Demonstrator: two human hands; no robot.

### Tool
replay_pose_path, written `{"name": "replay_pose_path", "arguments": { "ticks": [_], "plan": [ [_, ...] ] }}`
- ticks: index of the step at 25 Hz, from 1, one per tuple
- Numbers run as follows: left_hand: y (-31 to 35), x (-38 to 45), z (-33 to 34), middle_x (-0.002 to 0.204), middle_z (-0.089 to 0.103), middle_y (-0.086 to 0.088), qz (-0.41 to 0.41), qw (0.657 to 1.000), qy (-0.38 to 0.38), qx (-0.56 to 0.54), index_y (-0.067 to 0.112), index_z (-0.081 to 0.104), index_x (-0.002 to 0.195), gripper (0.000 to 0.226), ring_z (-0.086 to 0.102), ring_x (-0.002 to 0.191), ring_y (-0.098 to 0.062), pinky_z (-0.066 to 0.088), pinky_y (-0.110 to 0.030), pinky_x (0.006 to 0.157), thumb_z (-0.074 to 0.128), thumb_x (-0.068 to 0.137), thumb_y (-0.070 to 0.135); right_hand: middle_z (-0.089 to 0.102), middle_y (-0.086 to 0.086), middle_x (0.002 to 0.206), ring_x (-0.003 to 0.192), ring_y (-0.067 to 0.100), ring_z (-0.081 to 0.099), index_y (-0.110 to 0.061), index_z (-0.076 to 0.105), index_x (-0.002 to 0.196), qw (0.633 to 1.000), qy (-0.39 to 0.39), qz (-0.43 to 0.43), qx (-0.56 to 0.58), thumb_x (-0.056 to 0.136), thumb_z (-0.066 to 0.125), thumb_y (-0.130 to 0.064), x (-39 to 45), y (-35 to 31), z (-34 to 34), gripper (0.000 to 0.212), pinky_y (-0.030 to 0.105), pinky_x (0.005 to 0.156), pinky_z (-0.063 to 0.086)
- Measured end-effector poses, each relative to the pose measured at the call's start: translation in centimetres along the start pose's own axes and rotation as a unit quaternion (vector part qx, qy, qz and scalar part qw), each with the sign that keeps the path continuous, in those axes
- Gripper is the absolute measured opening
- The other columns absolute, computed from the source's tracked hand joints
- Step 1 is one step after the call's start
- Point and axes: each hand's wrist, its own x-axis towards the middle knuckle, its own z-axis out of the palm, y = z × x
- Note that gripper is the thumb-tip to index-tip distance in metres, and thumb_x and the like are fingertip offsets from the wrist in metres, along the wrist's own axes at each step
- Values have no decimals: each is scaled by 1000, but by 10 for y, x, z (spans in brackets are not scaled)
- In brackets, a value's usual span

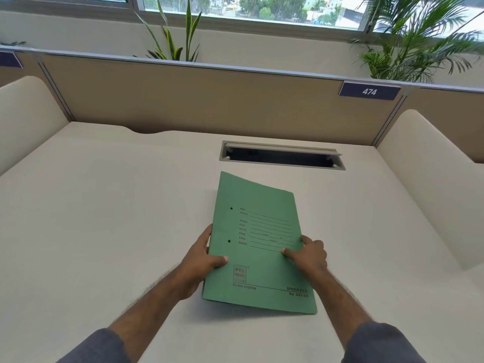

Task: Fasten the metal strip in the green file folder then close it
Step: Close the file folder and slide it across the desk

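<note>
The green file folder point(258, 226) is closed, front cover up, with printed lines and two punched holes near its left spine. It sits low over the cream desk point(104, 205), tilted slightly clockwise. My left hand point(201, 260) grips its left spine edge, thumb on top of the cover. On the right edge my right hand point(310, 254) pinches the folder, thumb on the cover and fingers beneath. The metal strip is hidden inside the folder.
An open cable slot point(282, 155) is cut into the desk just beyond the folder. A tan partition point(196, 95) with a "474" plate point(369, 91) closes the back. Curved cream side panels stand left and right. Potted plants rise behind the partition.
</note>
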Motion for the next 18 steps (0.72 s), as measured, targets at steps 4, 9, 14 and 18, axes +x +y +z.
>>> {"name": "replay_pose_path", "arguments": {
  "ticks": [4, 9, 14, 18],
  "plan": [
    [7, 5, -9, 109, 77, -8, 30, 997, 31, -67, 48, 50, 128, 71, 74, 95, -38, 62, -49, 71, 61, 87, -9, 53, 14, 130, 120, 35, 54, -22, 46, 140, 997, -5, -17, 71, 76, 73, -51, -2, -3, -1, 76, 53, 102, 45],
    [28, 12, -28, 106, 77, -12, 51, 986, 94, -126, 27, 45, 134, 62, 74, 92, -40, 61, -52, 69, 68, 85, -2, 71, 4, 111, 92, 21, 72, -15, 57, 122, 950, -70, -39, 301, 85, 71, -32, -12, -21, -8, 43, 40, 78, 59],
    [57, 18, -54, 111, 76, -15, 77, 982, 96, -144, 27, 48, 134, 59, 73, 94, -41, 62, -51, 68, 67, 85, 0, 76, 10, 103, 87, 28, 74, -11, 56, 118, 909, -148, -43, 388, 87, 68, -9, -15, -42, -13, 33, 42, 74, 59],
    [81, 24, -85, 114, 74, -16, 91, 979, 105, -149, 25, 55, 131, 54, 74, 91, -38, 62, -46, 63, 66, 85, 0, 76, 7, 103, 82, 27, 74, -19, 47, 123, 891, -172, -90, 411, 86, 62, 3, -17, -82, -15, 45, 39, 59, 56]
  ]
}}
